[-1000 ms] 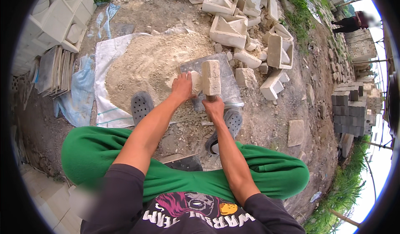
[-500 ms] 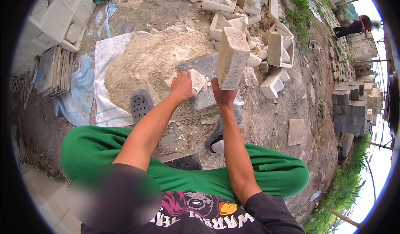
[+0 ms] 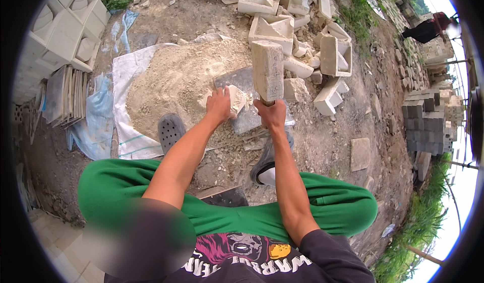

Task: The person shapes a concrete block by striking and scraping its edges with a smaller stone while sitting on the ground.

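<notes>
My left hand [image 3: 220, 105] is closed round the near left side of a pale broken chunk [image 3: 236, 99]. The chunk rests over a dark flat slab [image 3: 241, 79], beside a heap of crumbled tan material [image 3: 169, 79]. My right hand [image 3: 271, 113] grips a mallet [image 3: 268, 71] with a big, worn, dusty block for a head. Only a short bit of its handle shows above my fist. The mallet head is raised just right of the chunk and apart from it, hiding part of the slab.
A white sheet [image 3: 123, 99] lies under the heap. Broken hollow pale blocks [image 3: 272, 31] are piled at the far right. Thin boards [image 3: 65, 94] and moulded blocks [image 3: 58, 31] stand at left. Grey blocks [image 3: 423, 127] are stacked at right, near another person [image 3: 428, 29].
The mallet has swung slightly left and its head has turned more upright. My right hand has shifted a little with it. My left hand stays on the chunk.
</notes>
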Demonstrator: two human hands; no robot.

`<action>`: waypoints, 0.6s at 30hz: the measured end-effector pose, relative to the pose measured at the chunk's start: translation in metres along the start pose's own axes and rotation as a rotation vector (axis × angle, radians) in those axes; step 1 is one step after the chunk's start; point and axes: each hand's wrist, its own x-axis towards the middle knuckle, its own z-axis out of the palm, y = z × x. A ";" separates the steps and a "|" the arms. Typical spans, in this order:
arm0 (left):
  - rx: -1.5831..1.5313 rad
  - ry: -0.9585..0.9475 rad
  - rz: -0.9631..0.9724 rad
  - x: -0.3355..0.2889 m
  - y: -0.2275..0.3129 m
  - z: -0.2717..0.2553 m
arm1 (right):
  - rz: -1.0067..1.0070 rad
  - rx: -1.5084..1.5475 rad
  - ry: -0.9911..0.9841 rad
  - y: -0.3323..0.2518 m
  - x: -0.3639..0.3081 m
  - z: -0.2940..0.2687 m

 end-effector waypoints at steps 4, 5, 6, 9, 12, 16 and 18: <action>-0.004 -0.011 0.000 -0.001 -0.001 -0.004 | -0.416 0.185 0.259 -0.020 -0.005 0.005; 0.000 -0.013 0.012 0.001 0.000 -0.003 | -0.412 0.185 0.271 -0.016 -0.007 0.009; -0.001 -0.008 0.001 0.002 -0.001 -0.001 | -0.345 0.124 0.244 -0.008 -0.009 0.018; 0.010 -0.007 0.010 0.004 -0.004 0.000 | -0.073 -0.137 0.064 0.024 -0.015 0.028; 0.029 -0.036 0.020 0.007 -0.003 -0.002 | 0.180 -0.208 -0.088 0.038 -0.019 0.025; 0.064 -0.093 -0.002 0.012 -0.003 -0.009 | 0.031 -0.099 0.018 0.016 -0.015 0.002; 0.107 -0.099 0.057 0.017 -0.006 -0.014 | 0.012 -0.132 0.059 -0.006 -0.011 -0.010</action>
